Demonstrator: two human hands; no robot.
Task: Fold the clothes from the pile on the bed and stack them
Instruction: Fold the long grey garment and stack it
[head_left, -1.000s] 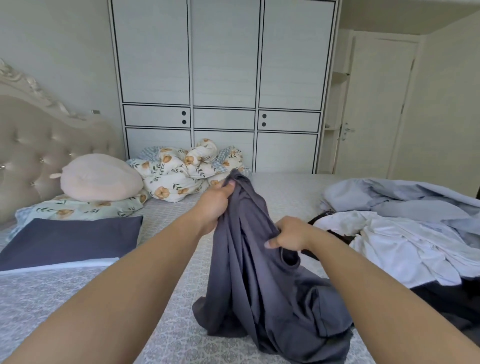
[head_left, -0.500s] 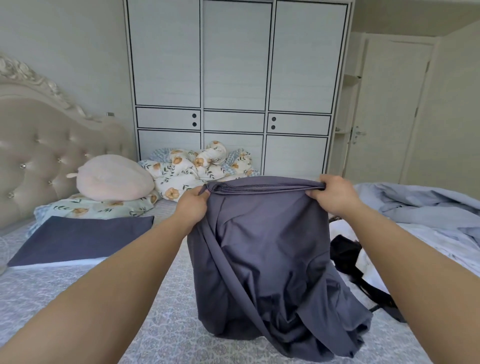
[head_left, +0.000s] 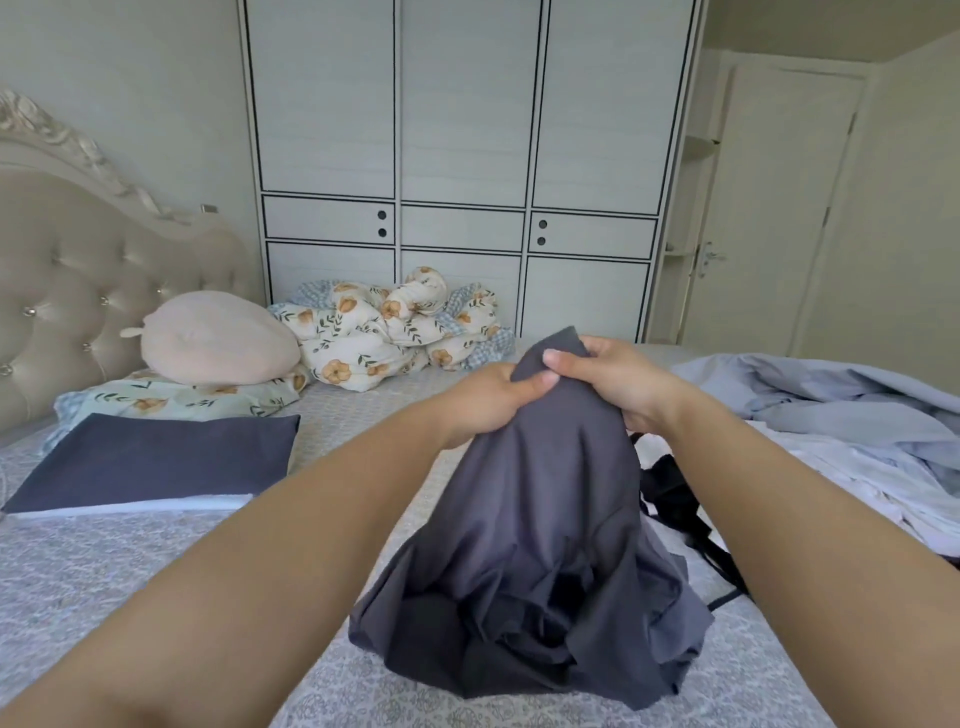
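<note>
— What are the hands doing?

— Both are gripping the grey garment (head_left: 540, 525) at its top, close together above the bed (head_left: 130, 577). The left hand (head_left: 488, 402) is pinching the cloth with its thumb lying across the front; the right hand (head_left: 618, 382) is curling its fingers (head_left: 563, 358) over the bunched top edge.

— And the garment itself?

— It is hanging down from the two hands in a narrow drape, and its lower part is resting crumpled on the bed, between the forearms.

— Where is the pile?

— To the right. Pale blue and white clothes (head_left: 852, 415) are lying there in a loose heap, with a black item (head_left: 675, 493) and its straps showing just beside the grey garment.

— Anything already folded?

— A dark blue piece (head_left: 161, 462) is lying flat on the left of the bed, on top of something white (head_left: 156, 505) whose edge is peeking out beneath it.

— What else is lying around?

— A pink cushion (head_left: 218, 338) is sitting on a floral pillow (head_left: 171, 400) by the headboard (head_left: 88, 291), a bundled floral duvet (head_left: 389, 327) is lying at the far side, and a wardrobe (head_left: 462, 156) is standing behind it.
</note>
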